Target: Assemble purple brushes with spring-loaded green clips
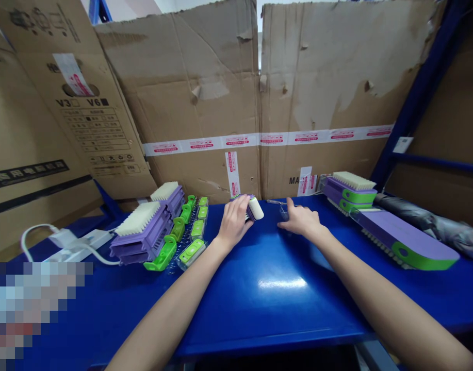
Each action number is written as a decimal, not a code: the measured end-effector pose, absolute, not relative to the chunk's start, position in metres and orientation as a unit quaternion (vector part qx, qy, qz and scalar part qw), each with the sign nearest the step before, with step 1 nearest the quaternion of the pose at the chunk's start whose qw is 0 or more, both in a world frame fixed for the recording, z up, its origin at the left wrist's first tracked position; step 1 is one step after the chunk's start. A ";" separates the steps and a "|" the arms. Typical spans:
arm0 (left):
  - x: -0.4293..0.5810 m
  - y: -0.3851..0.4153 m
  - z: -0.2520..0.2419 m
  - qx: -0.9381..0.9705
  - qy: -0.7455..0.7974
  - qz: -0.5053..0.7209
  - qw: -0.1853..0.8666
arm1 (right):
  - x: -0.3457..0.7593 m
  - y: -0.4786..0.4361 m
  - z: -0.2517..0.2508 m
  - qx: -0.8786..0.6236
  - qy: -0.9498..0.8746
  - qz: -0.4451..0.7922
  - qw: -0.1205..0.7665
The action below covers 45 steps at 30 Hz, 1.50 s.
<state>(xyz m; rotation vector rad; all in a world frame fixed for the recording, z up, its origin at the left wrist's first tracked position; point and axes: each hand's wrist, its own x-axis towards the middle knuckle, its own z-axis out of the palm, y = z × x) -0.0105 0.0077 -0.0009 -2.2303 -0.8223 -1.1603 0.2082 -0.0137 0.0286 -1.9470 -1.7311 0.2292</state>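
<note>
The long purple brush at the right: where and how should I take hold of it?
Grip the long purple brush by its green end, probably with the right hand from the near right: that end points there, away from the stacked brushes, and the bristles face down.

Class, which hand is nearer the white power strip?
Left: the left hand is to the right of the power strip; the right hand is farther right.

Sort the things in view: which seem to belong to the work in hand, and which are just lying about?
Likely belonging:
purple-and-white piece in the left hand
clear piece at the right hand
purple bristled blocks
bright green parts
purple-and-green brushes

Seemingly just lying about:
white power strip
cardboard sheets
grey bundle
</note>
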 end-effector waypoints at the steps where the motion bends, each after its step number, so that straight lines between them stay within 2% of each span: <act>1: -0.010 0.007 -0.001 -0.816 -0.303 -0.425 0.247 | 0.208 -0.014 0.029 -0.712 -0.655 0.090 0.236; 6: -0.010 0.007 0.000 -0.819 -0.301 -0.420 0.250 | 0.206 -0.017 0.039 -0.667 -0.717 0.039 0.197; 16: -0.011 0.007 -0.001 -0.820 -0.305 -0.406 0.266 | 0.200 -0.027 0.050 -0.511 -0.803 0.019 0.306; 24: -0.009 0.007 -0.003 -0.829 -0.308 -0.386 0.262 | 0.198 -0.027 0.045 -0.450 -0.793 0.142 0.386; 29: -0.008 0.007 -0.005 -0.833 -0.301 -0.380 0.265 | 0.178 -0.029 0.031 -0.460 -0.761 0.091 0.449; 32: -0.005 0.005 -0.005 -0.830 -0.298 -0.389 0.266 | 0.167 -0.031 0.026 -0.472 -0.730 0.014 0.494; 36: 0.002 0.001 -0.007 -0.834 -0.272 -0.397 0.268 | 0.160 -0.033 0.022 -0.477 -0.732 -0.094 0.478; 38: 0.005 -0.001 -0.008 -0.831 -0.259 -0.412 0.268 | 0.159 -0.032 0.019 -0.487 -0.729 -0.107 0.468; 45: 0.008 0.000 -0.010 -0.835 -0.206 -0.426 0.281 | 0.160 -0.023 0.010 -0.455 -0.739 0.015 0.496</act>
